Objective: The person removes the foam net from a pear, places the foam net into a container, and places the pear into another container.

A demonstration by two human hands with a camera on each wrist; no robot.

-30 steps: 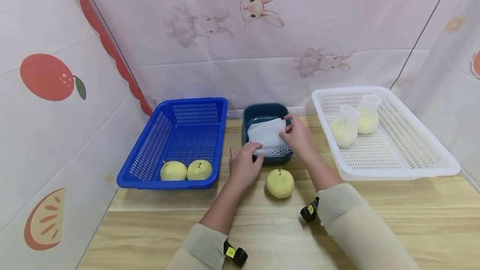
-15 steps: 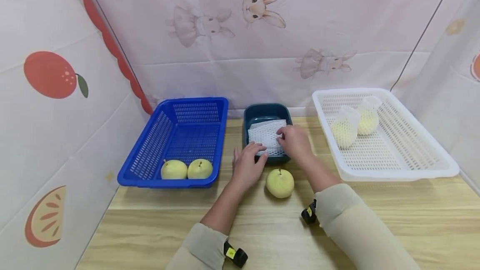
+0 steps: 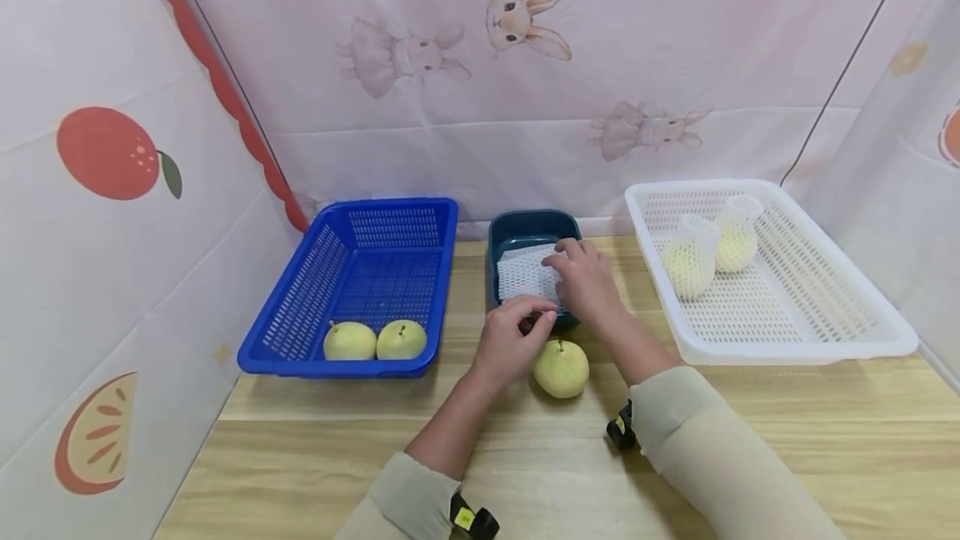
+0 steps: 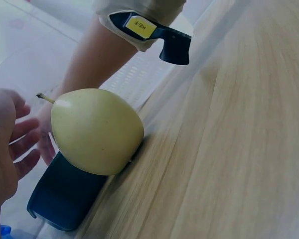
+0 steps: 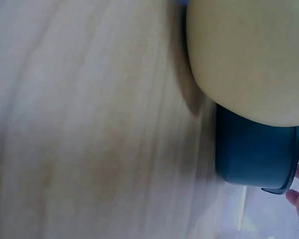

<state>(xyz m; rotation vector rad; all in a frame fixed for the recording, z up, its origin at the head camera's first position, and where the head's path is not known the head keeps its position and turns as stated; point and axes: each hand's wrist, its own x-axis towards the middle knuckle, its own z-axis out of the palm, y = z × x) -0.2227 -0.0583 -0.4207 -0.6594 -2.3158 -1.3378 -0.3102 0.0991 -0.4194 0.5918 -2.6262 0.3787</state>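
A stack of white foam net sleeves [image 3: 521, 275] lies in a dark teal box [image 3: 534, 218]. At the near right corner of the stack, my left hand [image 3: 512, 340] brings thumb and index finger together, pinching the net's edge. My right hand [image 3: 588, 283] is over the right side of the box, its fingers bent loosely above the nets; its thumb is mostly hidden. A yellow-green pear [image 3: 561, 370] sits on the table just in front of the box, below both hands. The left wrist view shows this pear [image 4: 97, 132] beside my left fingers; the nets are out of sight there.
To the left stands a blue basket [image 3: 333, 369] with two bare pears [image 3: 375, 341] at its near edge. A white basket [image 3: 795, 350] on the right holds two pears in foam nets [image 3: 708, 252]. Printed cloth walls rise behind the wooden table [image 3: 555, 473].
My left hand has moved right along the box's front edge, its thumb and index finger closing together. My right hand's fingers have spread from a pinch over the nets. The pears stay put.
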